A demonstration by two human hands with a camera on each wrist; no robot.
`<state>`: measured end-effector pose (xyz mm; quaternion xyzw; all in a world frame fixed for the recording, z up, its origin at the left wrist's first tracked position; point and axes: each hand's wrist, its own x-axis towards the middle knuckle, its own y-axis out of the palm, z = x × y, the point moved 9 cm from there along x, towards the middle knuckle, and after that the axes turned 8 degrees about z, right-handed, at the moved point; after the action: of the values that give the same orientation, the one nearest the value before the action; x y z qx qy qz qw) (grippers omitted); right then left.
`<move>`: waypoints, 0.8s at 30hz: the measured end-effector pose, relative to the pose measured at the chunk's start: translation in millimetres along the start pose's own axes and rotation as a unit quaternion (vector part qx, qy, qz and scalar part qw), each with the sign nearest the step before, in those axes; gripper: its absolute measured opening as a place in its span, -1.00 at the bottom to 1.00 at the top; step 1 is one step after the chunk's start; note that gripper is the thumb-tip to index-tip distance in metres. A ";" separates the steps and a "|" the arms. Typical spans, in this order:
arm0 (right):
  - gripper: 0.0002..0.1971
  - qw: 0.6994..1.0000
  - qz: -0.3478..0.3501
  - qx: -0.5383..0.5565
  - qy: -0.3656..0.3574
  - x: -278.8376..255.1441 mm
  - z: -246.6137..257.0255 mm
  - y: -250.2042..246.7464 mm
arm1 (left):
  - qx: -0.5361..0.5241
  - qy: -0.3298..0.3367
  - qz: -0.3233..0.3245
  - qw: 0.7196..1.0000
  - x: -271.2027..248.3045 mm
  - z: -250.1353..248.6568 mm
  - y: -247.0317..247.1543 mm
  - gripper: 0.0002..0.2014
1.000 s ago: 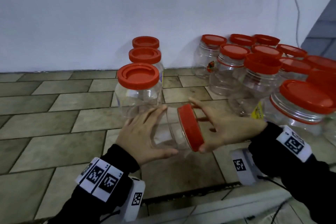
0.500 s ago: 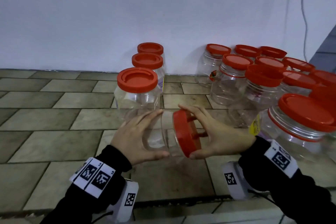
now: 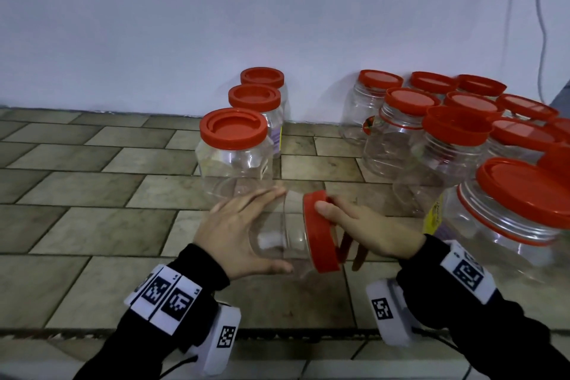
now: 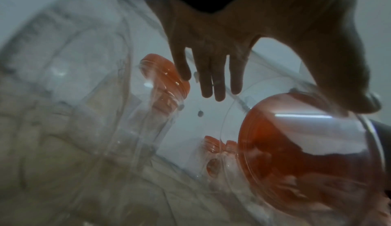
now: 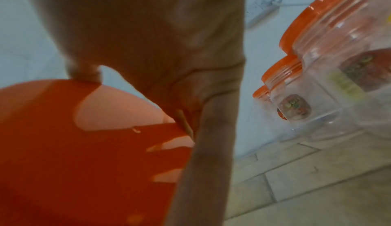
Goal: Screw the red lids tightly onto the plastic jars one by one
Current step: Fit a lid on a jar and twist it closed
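Observation:
A clear plastic jar [image 3: 277, 234] lies on its side in mid-air above the tiled floor, its mouth to the right. My left hand [image 3: 237, 231] grips the jar's body, thumb below and fingers over the top. A red lid [image 3: 320, 231] sits on the jar's mouth. My right hand [image 3: 361, 228] holds that lid, thumb on the top of the rim and fingers reaching down behind it. In the left wrist view the red lid [image 4: 296, 139] shows through the jar wall. The right wrist view is filled by the lid [image 5: 84, 154] and my fingers [image 5: 203, 162].
A row of three lidded jars [image 3: 234, 148] stands just beyond my hands. Several more jars with red lids [image 3: 456, 145] crowd the right side against the white wall [image 3: 216, 25]. Bare tiled floor [image 3: 77, 194] lies to the left. A cable [image 3: 539, 40] hangs at far right.
My right hand has turned on the lid: the thumb now sits on the rim's top and the fingers hang below. The jar has tilted slightly, with my left hand still round it.

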<state>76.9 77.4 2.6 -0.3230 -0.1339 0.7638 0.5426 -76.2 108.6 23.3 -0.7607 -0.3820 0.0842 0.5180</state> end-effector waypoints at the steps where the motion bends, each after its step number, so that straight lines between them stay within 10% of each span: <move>1: -0.06 1.000 0.016 -0.007 0.010 2.0 -5.2 1.3 | 0.003 -0.005 0.000 1.000 -0.5 0.0 0.8 -0.01; 6: 0.08 0.985 0.016 -0.100 -0.140 -4.3 15.8 -5.2 | -0.038 -0.025 -0.013 0.999 -1.6 6.0 -1.6 0.03; 24: 0.07 0.971 -0.132 0.015 -0.201 32.0 65.8 21.3 | -0.271 -0.134 -0.174 0.937 -49.4 82.9 -17.1 0.13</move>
<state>12.6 108.4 29.4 -0.1340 -0.2700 0.7367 0.6053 -162.3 138.6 -12.6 -0.7755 -0.5828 -0.0128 0.2425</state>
